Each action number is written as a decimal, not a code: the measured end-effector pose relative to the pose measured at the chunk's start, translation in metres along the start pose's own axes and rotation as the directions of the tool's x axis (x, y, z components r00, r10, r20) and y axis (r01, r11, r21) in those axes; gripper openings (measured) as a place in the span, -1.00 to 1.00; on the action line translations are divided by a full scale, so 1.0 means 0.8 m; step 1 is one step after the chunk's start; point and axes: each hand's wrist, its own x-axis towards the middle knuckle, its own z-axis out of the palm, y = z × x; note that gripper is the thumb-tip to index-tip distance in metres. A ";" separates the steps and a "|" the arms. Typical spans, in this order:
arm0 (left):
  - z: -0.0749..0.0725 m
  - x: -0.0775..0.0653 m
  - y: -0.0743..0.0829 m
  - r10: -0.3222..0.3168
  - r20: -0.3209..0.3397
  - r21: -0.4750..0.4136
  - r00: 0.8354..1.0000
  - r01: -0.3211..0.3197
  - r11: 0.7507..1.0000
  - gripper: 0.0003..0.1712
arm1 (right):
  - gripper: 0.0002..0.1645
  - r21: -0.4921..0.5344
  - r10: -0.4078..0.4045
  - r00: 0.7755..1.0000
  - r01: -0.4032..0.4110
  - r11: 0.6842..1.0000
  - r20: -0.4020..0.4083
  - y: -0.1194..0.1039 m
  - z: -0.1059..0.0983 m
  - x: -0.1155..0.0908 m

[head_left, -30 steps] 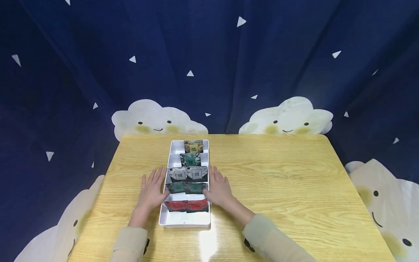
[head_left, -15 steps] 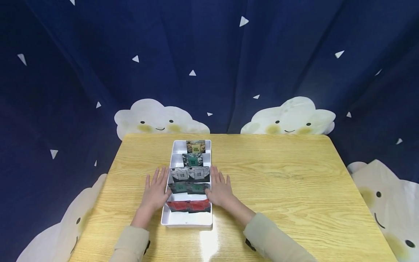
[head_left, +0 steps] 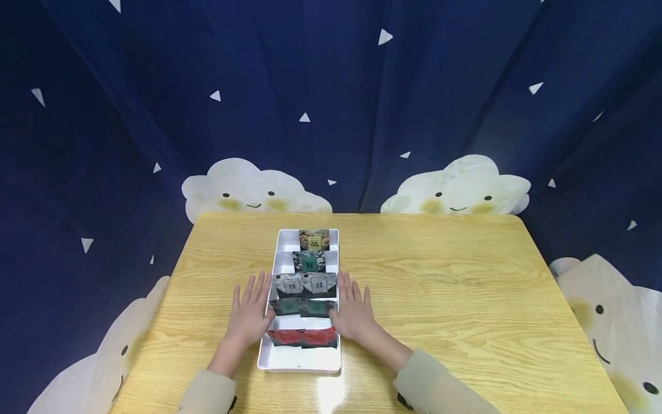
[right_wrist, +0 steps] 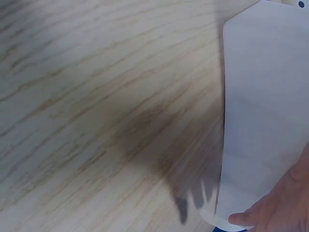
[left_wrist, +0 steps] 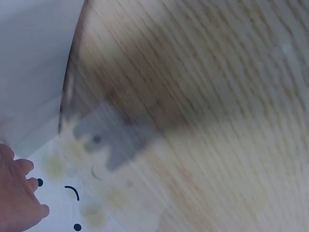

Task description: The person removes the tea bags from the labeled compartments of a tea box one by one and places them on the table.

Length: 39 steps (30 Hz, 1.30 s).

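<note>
A white divided tray (head_left: 299,359) stands on the table in the head view, its long side running away from me. My left hand (head_left: 249,316) lies along its left wall, fingers straight and thumb at the rim. Against the right wall rests my right hand (head_left: 355,313), fingers likewise extended. Rows of flat packets stand in the compartments: one brown-and-yellow packet (head_left: 314,240) at the back, a green-labelled packet (head_left: 309,262), two grey packets (head_left: 319,284), two dark green packets (head_left: 316,309) and two red packets (head_left: 318,337). Both wrist views show tray walls (right_wrist: 265,106) beside fingers.
The wooden table (head_left: 439,287) extends widely to the right of the tray and less to the left. A dark blue curtain (head_left: 341,103) with white triangles and smiling clouds hangs behind the table and at both sides.
Over the last half second the tray has slid slightly towards me and a little right, both hands moving with it. The packets keep their places in it.
</note>
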 end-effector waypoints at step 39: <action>0.003 -0.021 0.016 -0.025 -0.001 -0.031 1.000 0.025 0.999 -0.14 | 0.02 0.107 0.009 1.000 -0.009 0.994 0.000 0.005 -0.004 -0.030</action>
